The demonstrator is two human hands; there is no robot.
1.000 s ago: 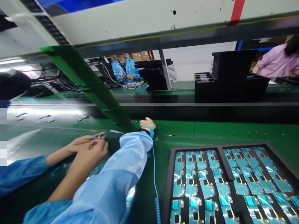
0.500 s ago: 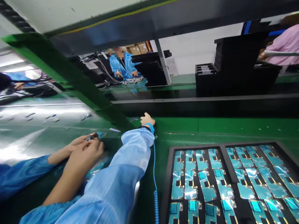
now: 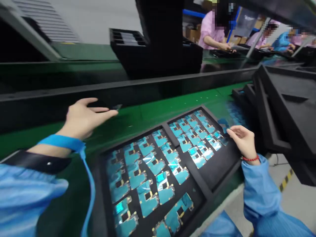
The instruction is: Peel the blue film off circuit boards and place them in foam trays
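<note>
A black tray lies on the green bench, holding several small circuit parts under blue film. My left hand hovers beyond the tray's left end, near the black rail. Its thumb and forefinger pinch a small flat dark piece. A blue wrist strap with a cord sits on that wrist. My right hand is at the tray's right end, fingers curled, fingertips pinching a blue-film part at the tray's corner.
A stack of empty black trays rises on the right, close to my right hand. Another black stack stands across the black rail. People in pink and blue coats work at the far side.
The view has swung right, off the co-worker's hands on the left. My left hand has come back from the far bench holding a dark piece. My right hand has come into view at the tray.
</note>
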